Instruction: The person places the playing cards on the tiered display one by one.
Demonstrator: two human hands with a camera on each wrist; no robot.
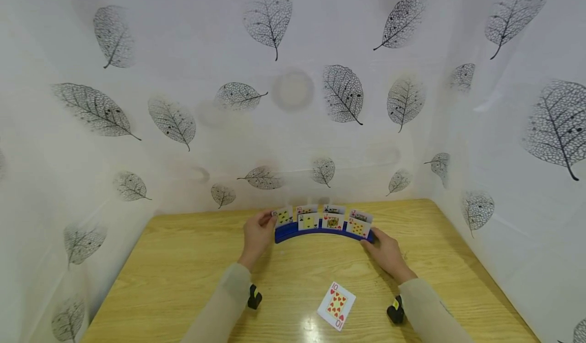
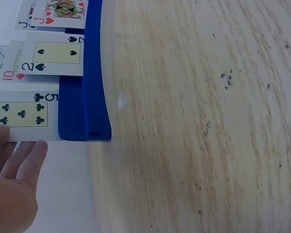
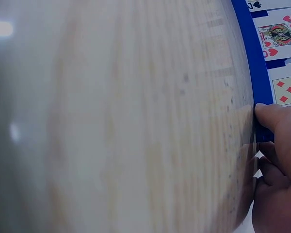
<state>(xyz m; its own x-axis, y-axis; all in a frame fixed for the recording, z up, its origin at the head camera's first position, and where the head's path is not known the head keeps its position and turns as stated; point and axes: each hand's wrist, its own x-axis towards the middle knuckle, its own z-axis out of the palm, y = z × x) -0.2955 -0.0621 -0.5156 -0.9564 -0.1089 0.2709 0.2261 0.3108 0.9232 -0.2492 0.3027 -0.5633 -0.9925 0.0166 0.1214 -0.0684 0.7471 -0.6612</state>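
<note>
A curved blue card holder [image 1: 320,231] stands on the table with playing cards upright in two rows. At its left end, my left hand [image 1: 257,237] pinches the outer edge of the five of clubs [image 2: 23,115], whose lower edge is at the holder. My right hand [image 1: 386,254] grips the holder's right end, the thumb [image 3: 271,116] on its front face. Between the hands, the front row shows the two of spades [image 2: 56,54], the jack of hearts [image 1: 332,222] and a diamonds card [image 1: 357,228]. Behind them, a ten of diamonds [image 1: 306,209] and two jacks are partly covered.
A loose ten of hearts [image 1: 337,306] lies face up on the wooden table [image 1: 183,261], nearer to me than the holder. White curtain [image 1: 293,144] with leaf prints hangs behind the table and along its sides. Black wrist devices [image 1: 254,297] sit at both sleeves.
</note>
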